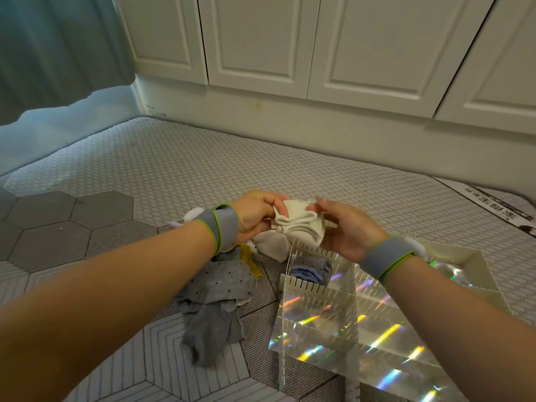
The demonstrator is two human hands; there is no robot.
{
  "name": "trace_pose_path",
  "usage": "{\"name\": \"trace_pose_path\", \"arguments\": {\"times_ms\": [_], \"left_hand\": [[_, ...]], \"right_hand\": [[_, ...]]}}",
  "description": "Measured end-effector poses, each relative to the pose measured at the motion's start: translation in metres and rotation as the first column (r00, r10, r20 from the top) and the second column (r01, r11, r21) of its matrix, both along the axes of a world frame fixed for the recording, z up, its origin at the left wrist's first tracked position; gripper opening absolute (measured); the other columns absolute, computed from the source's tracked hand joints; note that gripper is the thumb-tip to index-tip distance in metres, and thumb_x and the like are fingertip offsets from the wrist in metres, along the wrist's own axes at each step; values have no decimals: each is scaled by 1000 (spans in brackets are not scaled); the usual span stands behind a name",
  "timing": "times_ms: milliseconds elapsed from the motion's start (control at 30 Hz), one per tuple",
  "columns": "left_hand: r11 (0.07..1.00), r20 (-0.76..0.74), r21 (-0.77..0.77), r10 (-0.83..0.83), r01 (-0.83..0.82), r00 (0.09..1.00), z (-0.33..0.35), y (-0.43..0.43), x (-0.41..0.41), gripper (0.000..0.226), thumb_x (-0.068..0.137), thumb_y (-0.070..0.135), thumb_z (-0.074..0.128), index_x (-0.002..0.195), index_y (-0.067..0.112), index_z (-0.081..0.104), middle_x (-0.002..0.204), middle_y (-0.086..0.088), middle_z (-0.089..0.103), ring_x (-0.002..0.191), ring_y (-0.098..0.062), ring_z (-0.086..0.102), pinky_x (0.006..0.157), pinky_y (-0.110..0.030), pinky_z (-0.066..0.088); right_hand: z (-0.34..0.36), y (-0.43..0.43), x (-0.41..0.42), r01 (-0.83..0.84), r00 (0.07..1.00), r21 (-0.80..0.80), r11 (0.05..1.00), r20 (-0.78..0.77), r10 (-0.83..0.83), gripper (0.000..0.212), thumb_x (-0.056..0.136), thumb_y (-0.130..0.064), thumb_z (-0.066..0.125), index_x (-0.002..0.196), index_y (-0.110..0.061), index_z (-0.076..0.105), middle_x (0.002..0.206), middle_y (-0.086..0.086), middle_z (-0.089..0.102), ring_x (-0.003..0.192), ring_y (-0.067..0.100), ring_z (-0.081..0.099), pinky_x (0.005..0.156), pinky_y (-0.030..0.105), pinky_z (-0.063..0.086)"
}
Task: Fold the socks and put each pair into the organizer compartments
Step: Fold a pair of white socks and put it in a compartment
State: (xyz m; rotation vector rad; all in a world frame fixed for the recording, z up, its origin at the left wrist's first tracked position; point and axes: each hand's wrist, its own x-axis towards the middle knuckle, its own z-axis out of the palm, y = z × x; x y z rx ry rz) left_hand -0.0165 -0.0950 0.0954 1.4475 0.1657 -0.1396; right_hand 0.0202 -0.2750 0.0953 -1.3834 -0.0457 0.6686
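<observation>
The loose pile of grey dotted socks [217, 288] lies on the mattress [174, 163] at about seven o'clock from the hands. A yellow sock [251, 259] pokes out at its far edge, and a white sock [272, 246] lies just beyond that. None of these are folded, so I judge most of the work is left.

Above them the left hand [255, 216] pinches the left edge of a white sock bundle [298, 224], thumb on the cloth and fingers curled behind it. The bundle hangs in the air between both hands, just over the far-left corner of the organizer [348, 300]. The right hand [348, 227] pinches its right edge between thumb and fingertips. The cloth is gathered and creased, so the fold looks half made rather than finished.

At five o'clock from the bundle, the organizer holds one blue-grey folded pair [311, 271] in its far-left compartment. Only that compartment shows socks, so one pair seems stowed and a second is in hand.

Around the work, a curtain [58, 47] hangs at ten o'clock and white cabinet doors [261, 39] run across twelve. A printed label [493, 210] marks the mattress edge at three. The notched dividers [313, 285] stand upright directly under the bundle and could catch the cloth on the way down. The right forearm hides part of the tray.
</observation>
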Motion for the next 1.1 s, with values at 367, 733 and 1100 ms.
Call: {"name": "trace_pose_path", "arguments": {"times_ms": [367,733,1100], "left_hand": [[840,-93,531,-75,113,993,-15,-9,-8,17,72,16,76,58,20,68,78,-3,63,72,-13,57,68,-16,54],[510,-337,751,-249,418,908,-40,-21,-27,42,79,15,71,118,13,57,97,6,46,75,-16,54,70,-30,52],[624,-331,696,-159,354,930,-51,6,-24,34,83,8,65,116,7,58,100,-1,53,63,-6,49,47,-11,46]], "right_hand": [[-23,-9,4,25,984,-186,982,-170,-57,56,77,9,65,125,-8,42,107,21,60,77,30,62,52,32,55],[-88,-45,-34,30,993,-470,882,-88,-81,34,72,15,62,83,-12,44,83,19,54,72,31,57,63,46,52],[-113,-32,-59,3,949,-875,485,155,275,32,76,-15,71,61,-19,43,75,6,58,76,24,59,67,33,50]]}}
